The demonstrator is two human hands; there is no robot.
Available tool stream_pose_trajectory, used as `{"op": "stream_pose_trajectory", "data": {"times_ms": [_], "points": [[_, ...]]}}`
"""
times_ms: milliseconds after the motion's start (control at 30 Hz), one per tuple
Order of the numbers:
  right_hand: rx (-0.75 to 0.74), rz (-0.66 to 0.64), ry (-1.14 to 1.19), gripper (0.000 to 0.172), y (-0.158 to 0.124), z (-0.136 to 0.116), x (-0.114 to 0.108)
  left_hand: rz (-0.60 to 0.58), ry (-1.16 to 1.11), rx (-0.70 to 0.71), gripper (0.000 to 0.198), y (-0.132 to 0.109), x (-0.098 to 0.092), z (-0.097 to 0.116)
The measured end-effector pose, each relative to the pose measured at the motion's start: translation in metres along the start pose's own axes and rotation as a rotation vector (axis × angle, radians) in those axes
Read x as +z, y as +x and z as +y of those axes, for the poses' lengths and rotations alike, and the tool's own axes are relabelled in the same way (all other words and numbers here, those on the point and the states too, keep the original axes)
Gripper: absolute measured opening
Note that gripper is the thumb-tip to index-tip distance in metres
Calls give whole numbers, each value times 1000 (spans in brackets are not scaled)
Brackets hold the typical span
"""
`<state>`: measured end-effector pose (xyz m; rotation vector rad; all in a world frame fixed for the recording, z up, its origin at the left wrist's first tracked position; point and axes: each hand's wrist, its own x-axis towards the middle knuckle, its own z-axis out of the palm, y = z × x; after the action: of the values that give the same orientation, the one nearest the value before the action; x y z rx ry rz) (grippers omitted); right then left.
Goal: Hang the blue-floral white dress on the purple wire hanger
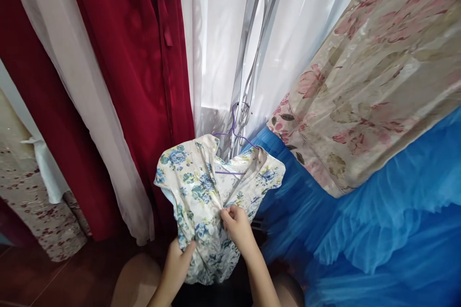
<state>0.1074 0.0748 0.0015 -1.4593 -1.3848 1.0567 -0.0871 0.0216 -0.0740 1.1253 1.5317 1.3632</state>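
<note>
A white floral garment (201, 187) with blue flowers and a V-shaped wrap neckline hangs in front of me. It is on a thin purple hanger (233, 127), whose hook rises among silvery strips behind it. My right hand (236, 225) pinches the cloth at the bottom of the neckline. Low on the garment's left side, my left hand (179, 259) grips the fabric between thumb and fingers. The fingers of my left hand are partly hidden behind the cloth.
Dark red drapes (133, 57) and a pale pink drape (75, 57) hang at the left. White cloth (223, 33) hangs behind. To the right are a beige floral garment (360, 96) and blue tulle (378, 230). Reddish floor tiles (82, 278) show at lower left.
</note>
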Motion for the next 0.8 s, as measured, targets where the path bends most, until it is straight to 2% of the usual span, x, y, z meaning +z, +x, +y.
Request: {"op": "stream_pose_trajectory", "data": {"times_ms": [67, 100, 133, 167, 200, 267, 333, 433, 533, 667, 800], "points": [[9, -75, 132, 34, -9, 8, -2, 240, 47, 125, 47, 9, -4, 2], [10, -92, 185, 35, -14, 11, -2, 332, 80, 195, 47, 10, -2, 5], [15, -97, 230, 35, -21, 13, -1, 372, 113, 260, 45, 9, 2, 8], [24, -95, 272, 34, -28, 14, 1, 340, 144, 312, 43, 6, 10, 12], [32, -87, 309, 35, -34, 14, 4, 242, 163, 347, 40, 2, 20, 16], [31, -78, 363, 37, -46, 11, 9, -25, 153, 374, 37, -8, 43, 25], [18, -82, 399, 39, -53, 7, 12, -186, 105, 364, 33, -14, 64, 33], [15, -77, 436, 37, -51, 1, 6, -232, 108, 366, 26, -13, 78, 41], [12, -62, 424, 33, -32, -15, -10, -277, 212, 419, 14, -8, 75, 44], [-88, 51, 421, 38, 10, -71, -33, -331, 349, 463, 15, -7, 70, 47], [-208, 125, 475, 33, 46, -134, -47, -325, 384, 490, 17, -11, 75, 40]]}}
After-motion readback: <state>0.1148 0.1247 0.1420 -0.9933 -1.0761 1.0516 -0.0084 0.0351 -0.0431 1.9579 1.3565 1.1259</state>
